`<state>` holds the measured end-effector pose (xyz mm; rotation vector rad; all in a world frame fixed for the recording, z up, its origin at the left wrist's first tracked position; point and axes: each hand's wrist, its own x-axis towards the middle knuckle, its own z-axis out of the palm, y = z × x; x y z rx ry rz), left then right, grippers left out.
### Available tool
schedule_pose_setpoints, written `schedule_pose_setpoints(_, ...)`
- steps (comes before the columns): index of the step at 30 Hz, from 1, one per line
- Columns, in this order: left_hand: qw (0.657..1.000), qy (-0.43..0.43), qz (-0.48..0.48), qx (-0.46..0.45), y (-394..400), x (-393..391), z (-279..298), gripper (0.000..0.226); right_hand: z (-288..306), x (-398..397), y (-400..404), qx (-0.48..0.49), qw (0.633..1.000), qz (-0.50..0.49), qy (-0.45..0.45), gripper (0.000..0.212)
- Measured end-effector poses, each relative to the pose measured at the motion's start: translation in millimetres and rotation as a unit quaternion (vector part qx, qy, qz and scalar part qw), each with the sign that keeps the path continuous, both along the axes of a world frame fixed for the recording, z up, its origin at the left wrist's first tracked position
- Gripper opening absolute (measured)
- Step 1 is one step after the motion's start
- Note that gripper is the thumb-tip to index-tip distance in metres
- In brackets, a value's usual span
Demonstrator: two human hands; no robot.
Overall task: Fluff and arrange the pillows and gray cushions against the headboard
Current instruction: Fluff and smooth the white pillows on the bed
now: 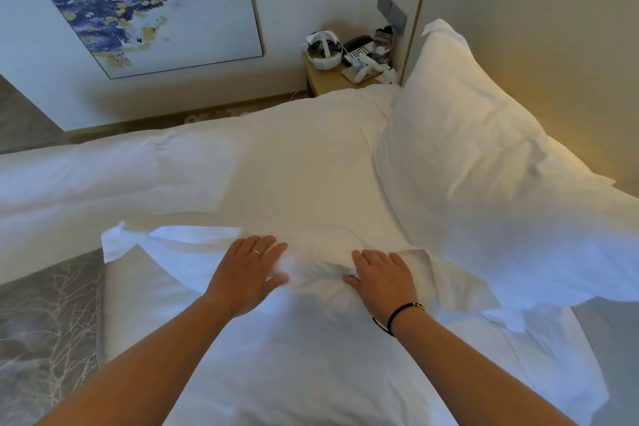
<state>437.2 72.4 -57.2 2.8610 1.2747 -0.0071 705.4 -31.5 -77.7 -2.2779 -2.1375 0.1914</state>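
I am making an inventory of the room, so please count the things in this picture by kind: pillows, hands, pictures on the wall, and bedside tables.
Pillows: 2, the near pillow under both hands, the far pillow against the headboard
Hands: 2, left hand, right hand
Wall pictures: 1, painting
Bedside tables: 1, nightstand
Total: 6

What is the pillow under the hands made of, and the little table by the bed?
The pillow looks like soft stuffing inside a matte white woven cover, probably cotton: it creases and dents where the left hand and right hand press it. The bedside table looks like pale, smooth wood or a wood-look board; which one cannot be told.
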Motion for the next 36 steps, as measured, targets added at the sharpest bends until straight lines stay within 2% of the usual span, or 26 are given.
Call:
schedule_pose_setpoints(2,0.999,0.041,0.021,-0.021,9.3,-4.4,-3.7,0.06,3.0,2.6,6.0,-0.018,1.0,0.014,0.004,0.049)
schedule_pose_setpoints(3,0.998,0.055,0.031,-0.028,14.4,-1.7,-5.4,0.056,5.1,3.5,8.8,-0.032,0.999,0.021,0.008,0.048)
schedule_pose_setpoints(6,0.996,0.074,0.047,-0.024,28.2,13.1,-7.9,0.025,10.5,3.9,14.4,-0.075,0.997,0.026,0.026,0.049)
schedule_pose_setpoints(8,0.995,0.085,0.048,-0.011,34.0,22.6,-4.2,0.022,10.9,1.4,15.2,-0.081,0.996,0.017,0.023,0.043)
schedule_pose_setpoints(12,0.999,0.018,0.045,0.006,49.9,44.8,19.4,0.019,19.9,3.6,22.5,-0.045,0.999,-0.02,0.004,0.026)
schedule_pose_setpoints(16,0.999,-0.02,0.008,0.036,79.0,83.6,68.5,0.016,56.0,31.5,28.5,0.012,0.992,-0.098,0.076,0.037)
schedule_pose_setpoints(20,0.99,-0.086,-0.032,0.103,109.9,151.1,118.9,0.018,98.1,70.0,25.9,0.087,0.978,-0.164,0.092,0.045)
schedule_pose_setpoints(24,0.985,-0.13,-0.005,0.115,114.0,234.1,140.4,0.026,111.8,102.1,23.2,0.155,0.948,-0.253,0.115,0.046)
schedule_pose_setpoints(26,0.988,-0.144,0.032,0.051,100.6,265.2,129.5,0.034,101.3,122.6,22.5,0.149,0.925,-0.323,0.137,0.044)
schedule_pose_setpoints(28,0.987,-0.133,0.049,-0.077,78.6,281.8,104.6,0.051,84.8,147.0,18.4,0.1,0.902,-0.384,0.169,0.039)
schedule_pose_setpoints(30,0.971,-0.084,0.048,-0.217,50.9,283.5,69.7,0.068,61.5,169.3,5.0,0.016,0.9,-0.387,0.201,0.029)
schedule_pose_setpoints(31,0.963,-0.05,0.04,-0.262,36.3,280.7,50.1,0.074,50.7,175.8,-5.0,-0.031,0.901,-0.378,0.212,0.031)
schedule_pose_setpoints(32,0.955,-0.019,0.031,-0.295,21.7,275.8,31.0,0.077,40.2,179.4,-16.5,-0.071,0.902,-0.365,0.219,0.043)
schedule_pose_setpoints(34,0.938,0.005,0.023,-0.347,-4.3,266.6,-1.2,0.082,20.8,181.5,-42.1,-0.096,0.909,-0.342,0.216,0.062)
schedule_pose_setpoints(36,0.924,-0.013,0.033,-0.381,-23.9,262.8,-20.3,0.084,11.2,180.1,-66.9,-0.086,0.921,-0.326,0.197,0.059)
